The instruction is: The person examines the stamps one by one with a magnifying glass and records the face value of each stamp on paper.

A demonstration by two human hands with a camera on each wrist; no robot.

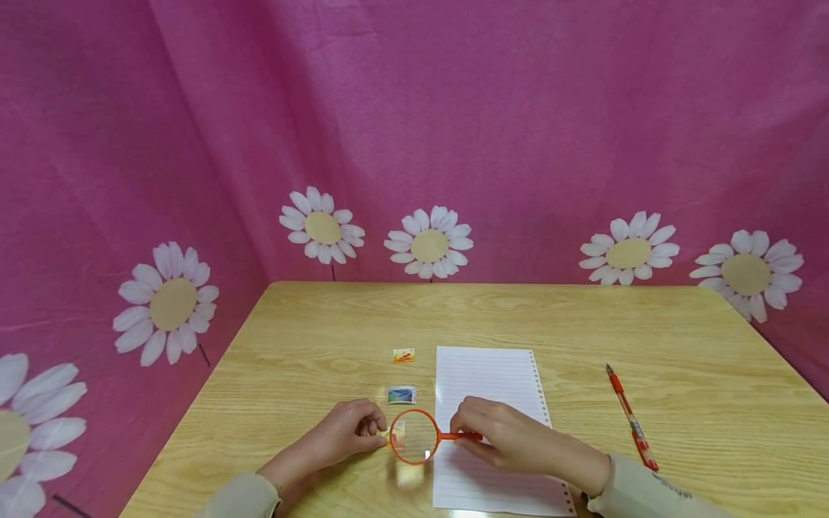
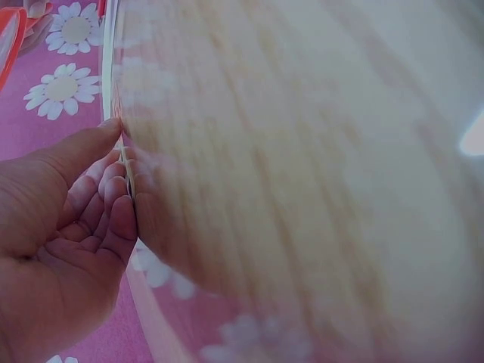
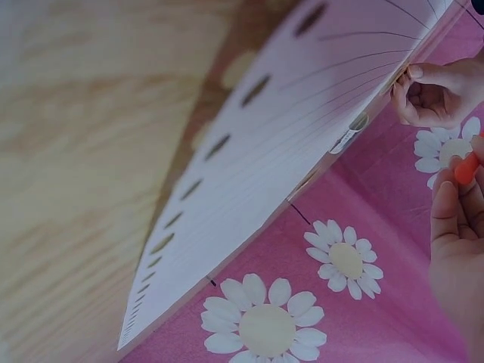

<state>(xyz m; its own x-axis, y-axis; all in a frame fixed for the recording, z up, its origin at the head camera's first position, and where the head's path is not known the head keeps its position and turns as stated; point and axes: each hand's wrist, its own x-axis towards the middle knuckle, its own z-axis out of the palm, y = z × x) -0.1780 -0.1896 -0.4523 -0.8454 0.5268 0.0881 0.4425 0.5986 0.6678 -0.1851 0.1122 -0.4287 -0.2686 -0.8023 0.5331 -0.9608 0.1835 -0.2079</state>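
My right hand (image 1: 501, 435) grips the handle of an orange-rimmed magnifying glass (image 1: 443, 435); its handle end (image 3: 466, 169) pokes out from the fingers in the right wrist view. The lens hovers over a yellowish stamp (image 1: 399, 432), which shows through it. On the left, my left hand (image 1: 350, 430) pinches that stamp's edge between thumb and fingertips, low over the table. In the left wrist view the curled left fingers (image 2: 113, 189) meet the thumb at a thin edge. A blue-green stamp (image 1: 401, 394) and a yellow-and-red stamp (image 1: 404, 355) lie farther back in a column.
A lined sheet of paper (image 1: 479, 374) with punched holes along its right side lies under my right hand. Farther right, a red pen (image 1: 628, 410) lies slantwise on the wooden table (image 1: 324, 324). A pink curtain (image 1: 518, 144) with white flowers hangs behind and at the sides.
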